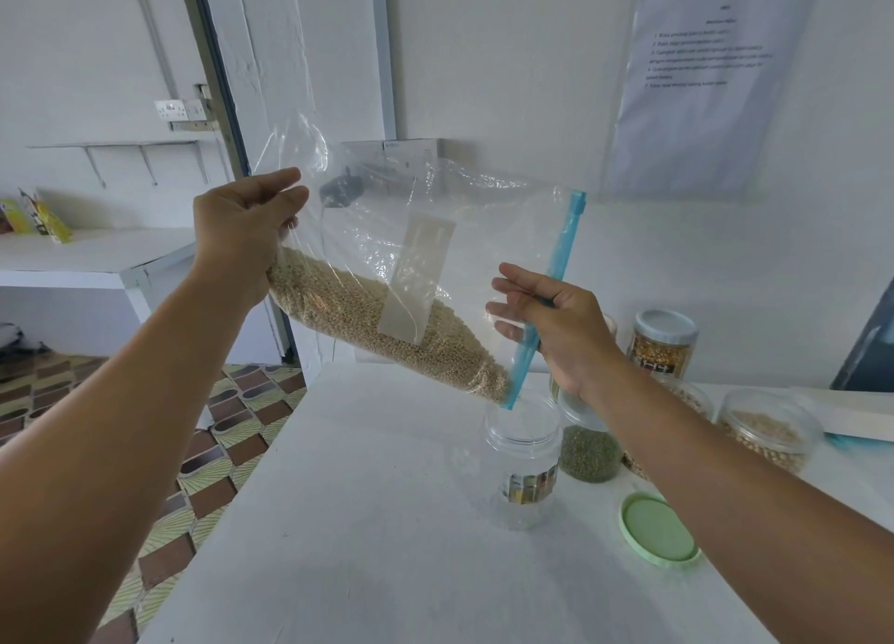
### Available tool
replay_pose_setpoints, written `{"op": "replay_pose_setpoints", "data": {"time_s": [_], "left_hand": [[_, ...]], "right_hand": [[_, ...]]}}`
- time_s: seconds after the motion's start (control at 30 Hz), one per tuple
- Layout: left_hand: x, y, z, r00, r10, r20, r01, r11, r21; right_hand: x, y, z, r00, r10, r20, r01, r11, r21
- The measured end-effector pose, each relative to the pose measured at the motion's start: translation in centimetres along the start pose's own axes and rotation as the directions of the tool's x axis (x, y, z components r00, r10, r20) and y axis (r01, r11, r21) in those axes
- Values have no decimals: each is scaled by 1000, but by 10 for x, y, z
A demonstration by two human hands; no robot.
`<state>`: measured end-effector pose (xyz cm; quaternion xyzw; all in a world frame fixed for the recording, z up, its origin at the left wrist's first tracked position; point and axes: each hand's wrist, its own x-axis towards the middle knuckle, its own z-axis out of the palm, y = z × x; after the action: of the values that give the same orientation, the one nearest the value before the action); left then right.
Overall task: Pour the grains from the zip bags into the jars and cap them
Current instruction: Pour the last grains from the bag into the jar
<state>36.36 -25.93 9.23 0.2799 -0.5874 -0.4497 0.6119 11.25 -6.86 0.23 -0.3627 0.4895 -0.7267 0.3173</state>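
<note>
Mid-frame, the floppy, slippery zip bag (pixel 411 275), weighted by loose grains (pixel 377 324), hangs tilted over the empty jar (pixel 522 455): left hand (pixel 242 237) pinches its bottom corner, right hand (pixel 556 324) pinches the blue zip strip (pixel 556 275), likely best holds.

Two bare arms come in from the bottom corners. No sleeves show on them; both arms are bare as far as the edge of the picture. The left hand (pixel 244 229) has no ring, watch or band that can be seen. The right hand (pixel 561 326) and its wrist look bare too, though some of its fingers are behind shiny plastic, so a thin ring there would be hard to spot. No gloves on either hand.
</note>
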Motion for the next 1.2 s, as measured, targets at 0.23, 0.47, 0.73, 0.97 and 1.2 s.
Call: {"op": "replay_pose_setpoints", "data": {"time_s": [0.23,0.47,0.73,0.97,1.2], "left_hand": [[-2,-4,5,1000,18,6,-18,1000,18],[-4,-6,4,999,29,20,-30,998,57],[-2,-5,1,999,20,41,-23,997,71],[-2,0,3,996,60,65,-66,995,79],[2,2,3,994,85,74,-89,994,55]], "right_hand": [[-2,6,-3,1000,24,-7,-24,1000,19],[-3,6,-4,1000,24,0,-24,999,26],[-3,6,-2,1000,22,3,-22,999,28],[-5,7,-1,1000,17,4,-17,999,34],[-6,6,0,1000,12,-6,-12,999,36]]}}
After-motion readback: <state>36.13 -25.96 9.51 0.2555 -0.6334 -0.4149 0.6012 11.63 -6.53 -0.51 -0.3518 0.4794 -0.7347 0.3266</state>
